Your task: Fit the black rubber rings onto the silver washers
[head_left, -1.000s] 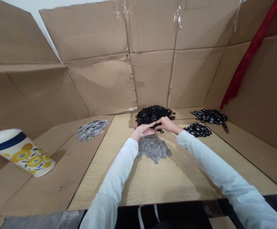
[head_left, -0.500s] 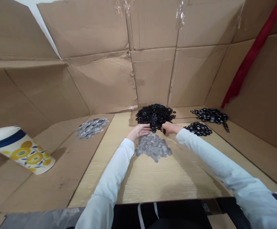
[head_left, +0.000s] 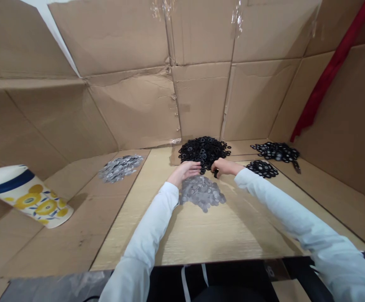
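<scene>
My left hand (head_left: 185,171) reaches forward with fingers stretched out flat, at the near edge of a heap of black rubber rings (head_left: 203,150). My right hand (head_left: 223,167) is curled beside it and pinches a black ring (head_left: 215,173) at its fingertips. Just below both hands lies a flat pile of grey metal discs (head_left: 202,193) on the pale wooden board (head_left: 207,235).
A second pile of grey discs (head_left: 120,167) lies at the left. Two groups of black rings with grey centres (head_left: 262,168) (head_left: 277,152) sit at the right. A flowered paper cup (head_left: 25,196) lies tilted at far left. Cardboard walls (head_left: 132,100) enclose the area; a red strip (head_left: 327,71) runs down the right wall.
My hands, joined together over the black heap a second ago, have parted. The right hand has drawn back slightly with a black ring in its fingertips.
</scene>
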Demonstrator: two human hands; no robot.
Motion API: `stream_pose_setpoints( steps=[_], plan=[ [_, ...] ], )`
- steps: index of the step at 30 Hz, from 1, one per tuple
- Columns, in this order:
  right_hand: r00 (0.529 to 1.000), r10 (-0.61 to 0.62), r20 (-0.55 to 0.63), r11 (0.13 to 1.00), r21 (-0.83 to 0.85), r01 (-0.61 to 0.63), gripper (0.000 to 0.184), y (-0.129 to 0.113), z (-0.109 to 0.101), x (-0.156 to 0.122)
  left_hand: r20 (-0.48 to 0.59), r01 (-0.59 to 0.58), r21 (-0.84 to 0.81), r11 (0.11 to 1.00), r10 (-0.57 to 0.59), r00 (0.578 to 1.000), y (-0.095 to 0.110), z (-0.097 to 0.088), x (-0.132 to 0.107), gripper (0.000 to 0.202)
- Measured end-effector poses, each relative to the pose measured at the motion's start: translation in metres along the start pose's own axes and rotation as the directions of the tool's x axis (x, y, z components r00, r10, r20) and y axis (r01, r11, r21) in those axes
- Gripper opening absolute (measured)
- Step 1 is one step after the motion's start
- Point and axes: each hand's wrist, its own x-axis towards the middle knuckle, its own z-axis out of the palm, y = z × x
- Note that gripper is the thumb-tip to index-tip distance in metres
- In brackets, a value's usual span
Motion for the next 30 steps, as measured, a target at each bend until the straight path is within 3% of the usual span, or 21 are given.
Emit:
stream_pose_setpoints(
  steps=[10,17,23,30],
  plan=[
    [1.000,0.024,-0.015,1.000,0.004,-0.024,0.032,-0.009,0.004,-0.003,0.057,-0.029,-0.044,0.999,0.031,0.998,0.000,0.004,0.001,0.013],
    [0.990,-0.009,-0.144,0.999,0.043,0.015,0.032,-0.007,-0.018,-0.012,0.040,0.004,-0.023,1.000,-0.003,0.999,-0.007,0.014,-0.006,0.013],
    [0.936,-0.020,-0.352,0.962,0.249,0.114,0.033,-0.035,-0.035,-0.035,0.140,0.040,-0.181,0.983,-0.014,0.990,-0.006,0.032,-0.020,0.015],
    [0.874,0.070,-0.480,0.914,0.382,0.137,0.029,-0.057,-0.023,-0.050,0.163,0.028,-0.252,0.967,0.014,0.986,-0.005,0.027,-0.039,0.015]
  ],
)
